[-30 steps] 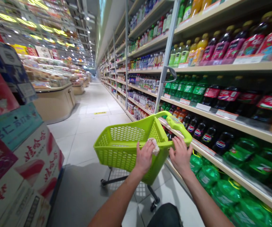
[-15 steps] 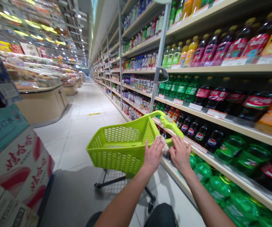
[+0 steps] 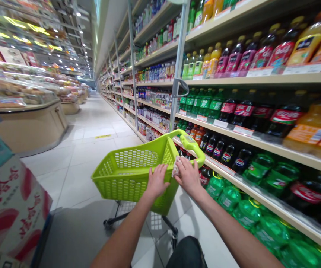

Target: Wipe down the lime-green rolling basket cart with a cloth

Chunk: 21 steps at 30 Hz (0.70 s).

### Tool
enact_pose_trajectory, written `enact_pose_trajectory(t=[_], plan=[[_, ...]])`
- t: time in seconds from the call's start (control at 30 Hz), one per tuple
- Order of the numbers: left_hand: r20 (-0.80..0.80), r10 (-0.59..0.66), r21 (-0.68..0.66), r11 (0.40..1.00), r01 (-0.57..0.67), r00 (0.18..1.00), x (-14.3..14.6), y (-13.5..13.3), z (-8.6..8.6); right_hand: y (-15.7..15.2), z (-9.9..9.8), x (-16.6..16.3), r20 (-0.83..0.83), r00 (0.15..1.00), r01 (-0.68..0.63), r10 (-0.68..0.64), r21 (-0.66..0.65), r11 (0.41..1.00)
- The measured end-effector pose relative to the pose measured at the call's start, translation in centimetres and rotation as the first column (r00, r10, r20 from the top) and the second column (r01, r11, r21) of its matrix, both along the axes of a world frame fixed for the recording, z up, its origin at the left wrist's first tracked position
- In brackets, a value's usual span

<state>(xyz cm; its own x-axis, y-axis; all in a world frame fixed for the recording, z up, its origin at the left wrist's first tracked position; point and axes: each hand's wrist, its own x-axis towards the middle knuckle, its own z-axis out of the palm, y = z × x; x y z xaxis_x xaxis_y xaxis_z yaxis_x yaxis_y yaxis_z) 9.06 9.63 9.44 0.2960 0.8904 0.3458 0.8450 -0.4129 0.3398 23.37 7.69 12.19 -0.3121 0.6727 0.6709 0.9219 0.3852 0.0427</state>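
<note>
Change, cloth: half a second ago the white cloth [image 3: 175,167] lay between the two hands, and a second ago under the left one. It now sits under the right hand [image 3: 188,175].
Change, left hand: the left hand [image 3: 157,181] has lost the cloth and lies bare on the rear rim of the cart [image 3: 121,178].
Change, view: the cart has slid toward 9 o'clock in the frame, and the stacked cartons [image 3: 6,201] show less.
Left fingers: loosely spread and flat over the rim, gripping nothing.
Right fingers: held close together and curled down, pressing the cloth to the rim.
Cloth position: on the cart's rear rim, at 2 o'clock from the left hand and just below the green handle [image 3: 190,143].
Cart: lime-green mesh basket on wheels, standing on the tiled floor.
Writing, cartons: large red Chinese characters on white, at 8 o'clock.
Writing, dark bottles [image 3: 227,154]: round red, white and blue emblem, at 2 o'clock from the handle.
Writing, shelf above: red labels [image 3: 285,119] with white script, blurred.
Orange label [image 3: 308,130]: text unreadable.
Floor sticker [image 3: 102,136]: yellow, too small to read.
</note>
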Motion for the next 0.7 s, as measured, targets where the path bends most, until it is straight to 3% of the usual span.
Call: enact_pose_trajectory(t=[0.1, 0.17, 0.27, 0.37, 0.47, 0.6, 0.7], plan=[[-0.070, 0.035, -0.010, 0.999, -0.036, 0.997, -2.5, 0.0, -0.6, 1.1, -0.3, 0.6, 0.041, 0.997, -0.068, 0.066, 0.049, 0.996], [-0.111, 0.148, -0.049, 0.987, -0.154, 0.983, -4.2, -0.1, -1.0, 1.5, -0.1, 2.5, 0.016, 0.996, -0.092, 0.091, 0.117, 0.989], [-0.187, 0.263, -0.057, 0.959, -0.278, 0.947, -6.5, -0.2, -1.8, 1.7, 0.6, 6.4, -0.138, 0.990, 0.049, -0.016, 0.234, 0.971], [-0.216, 0.271, -0.053, 0.956, -0.289, 0.938, -7.4, -0.3, -2.4, 1.3, 0.1, 8.1, -0.235, 0.968, 0.153, -0.091, 0.260, 0.953], [-0.217, 0.254, -0.080, 0.958, -0.277, 0.942, -7.1, -0.4, -2.5, 0.4, -2.5, 6.1, -0.210, 0.978, 0.056, 0.001, 0.267, 0.962], [-0.205, 0.226, -0.075, 0.966, -0.246, 0.952, -6.8, -0.7, -2.3, -1.2, -6.6, 2.7, -0.050, 0.978, -0.186, 0.204, 0.252, 0.950], [-0.210, 0.214, -0.066, 0.971, -0.232, 0.954, -7.0, -0.8, -2.4, -1.7, -6.3, 3.2, -0.017, 0.960, -0.267, 0.279, 0.234, 0.935]])
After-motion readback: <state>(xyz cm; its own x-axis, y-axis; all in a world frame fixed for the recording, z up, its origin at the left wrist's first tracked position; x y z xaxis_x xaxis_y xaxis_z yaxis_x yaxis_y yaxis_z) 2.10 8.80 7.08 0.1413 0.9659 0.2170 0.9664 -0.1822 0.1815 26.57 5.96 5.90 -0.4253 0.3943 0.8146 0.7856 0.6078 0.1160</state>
